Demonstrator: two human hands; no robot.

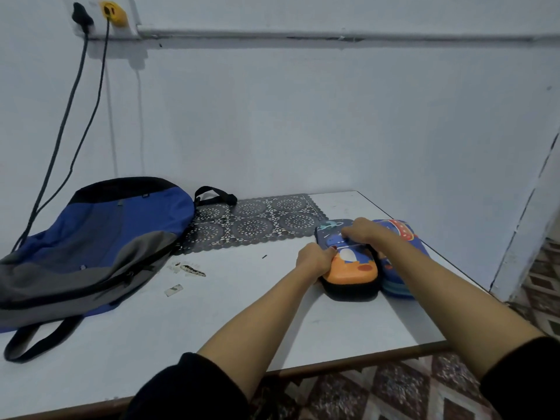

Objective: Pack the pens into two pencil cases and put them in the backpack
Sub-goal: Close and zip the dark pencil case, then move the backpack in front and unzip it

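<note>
Two pencil cases lie side by side at the right of the white table (pixel 212 313). The nearer case (pixel 351 269) has a rocket picture, an orange lower part and a black rim. My left hand (pixel 315 259) grips its left edge with curled fingers. My right hand (pixel 362 230) is curled over its far top edge. The second case (pixel 403 237), blue with a red planet, lies just to the right, partly under my right forearm. A blue, grey and black backpack (pixel 91 247) lies flat at the left. No pens are visible.
A dark lace mat (pixel 257 221) lies at the back of the table beside the backpack. Small scraps (pixel 174 289) lie near the middle. Two cables (pixel 69 122) hang from wall sockets down behind the backpack. The table's front edge (pixel 348 363) borders a patterned floor.
</note>
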